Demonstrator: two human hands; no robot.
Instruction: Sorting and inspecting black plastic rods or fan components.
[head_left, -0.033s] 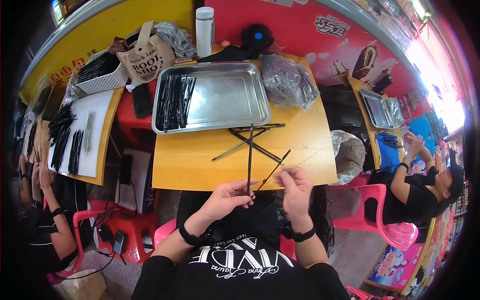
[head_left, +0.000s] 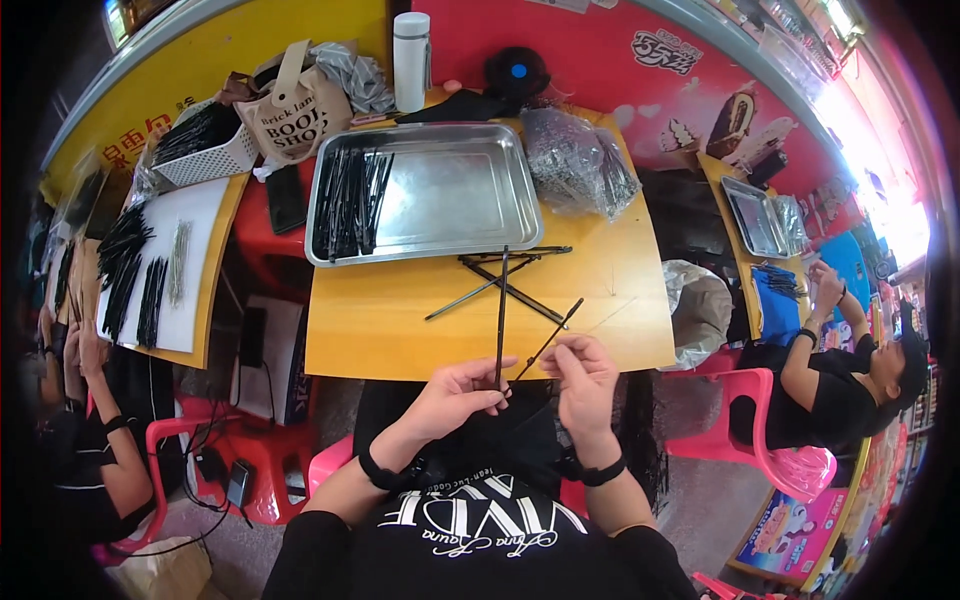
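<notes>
Over the table's near edge, my left hand (head_left: 463,398) is closed round the lower end of a thin black rod (head_left: 502,305) that points away from me. A shorter dark rod (head_left: 549,340) slants up to the right from beside my left fingertips; whether they grip it too, I cannot tell. My right hand (head_left: 586,388) is closed in a pinch beside that rod. A faint, thin wire-like line (head_left: 612,315) runs from those fingers toward the upper right, too fine to identify. Several black rods (head_left: 470,300) lie crossed on the table in front of my hands.
A metal tray (head_left: 540,215) with black rods at its left stands on the yellow table (head_left: 380,345). Behind are a clear plastic bag (head_left: 575,160) of small pieces and a white bottle (head_left: 410,65). Co-workers sit on both sides; a pink chair (head_left: 760,410) stands right.
My right hand has shifted very slightly left, toward the rods. My left hand and the rod in it stay nearly still.
</notes>
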